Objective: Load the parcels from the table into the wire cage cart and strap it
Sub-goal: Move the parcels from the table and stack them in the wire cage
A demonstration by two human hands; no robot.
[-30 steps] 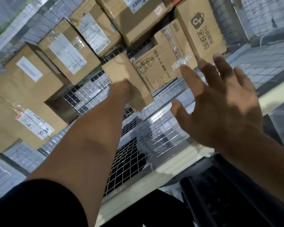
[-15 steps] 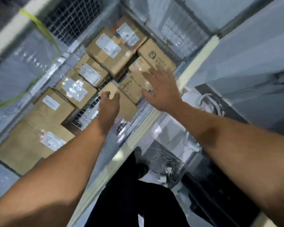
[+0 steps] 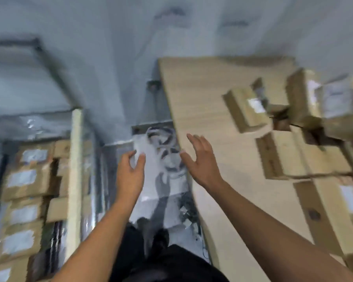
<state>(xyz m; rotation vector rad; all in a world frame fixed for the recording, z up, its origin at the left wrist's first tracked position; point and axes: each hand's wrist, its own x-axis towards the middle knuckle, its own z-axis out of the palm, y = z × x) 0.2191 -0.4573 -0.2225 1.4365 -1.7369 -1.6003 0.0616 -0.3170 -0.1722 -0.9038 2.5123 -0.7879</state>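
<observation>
Both hands are up in front and both are empty. The left hand [image 3: 130,176] hangs over the floor with its fingers loosely curled, thumb and fingers apart, gripping nothing. The right hand [image 3: 202,163] is spread wide, palm down, over the near edge of the desk [image 3: 202,94]; the blur hides whether it touches the wood. The parcels [image 3: 283,155], brown cardboard with white labels, sit bunched on the far right side of the desk, well apart from either hand. On the left stands the wire cage cart [image 3: 74,159] with its pale upright post, and stacked boxes [image 3: 25,178] lie inside it. Between cart and desk, a tangle of cables [image 3: 161,137] lies on the floor beyond the fingertips.
</observation>
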